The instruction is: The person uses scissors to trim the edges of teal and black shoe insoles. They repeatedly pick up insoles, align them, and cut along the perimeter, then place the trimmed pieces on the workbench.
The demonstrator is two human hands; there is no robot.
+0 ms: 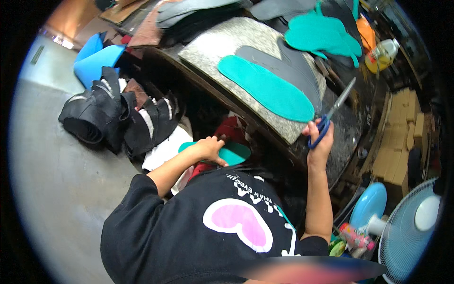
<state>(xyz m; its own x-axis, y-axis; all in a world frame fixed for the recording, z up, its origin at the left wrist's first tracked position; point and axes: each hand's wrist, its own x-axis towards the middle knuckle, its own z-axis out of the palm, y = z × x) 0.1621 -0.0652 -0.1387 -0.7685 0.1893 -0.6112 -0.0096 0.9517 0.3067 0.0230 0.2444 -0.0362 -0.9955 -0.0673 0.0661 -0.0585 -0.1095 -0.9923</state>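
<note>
Pointing the blue-handled metal scissors (pixel 329 115) away from the left hand (pixel 208 149) looks safest, as the right hand (pixel 321 150) grips them beside the speckled grey stone slab (pixel 210 49) and the left lies, grip unclear, on the flat, rounded green sheet (pixel 237 154) lower than that slab.

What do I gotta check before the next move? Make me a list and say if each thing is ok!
1. Scissors in the right hand: ok, held by the blue handles.
2. Blades pointing away from the left hand: ok.
3. Left hand on the lower green insole: ok, touching it; how firmly, cannot tell.
4. Scissors at the lower green insole: not ok, they're up beside the slab.
5. Upper green insole on the slab: ok, it's there, partly over gray pieces.
6. Fan switched off: cannot tell.
</note>
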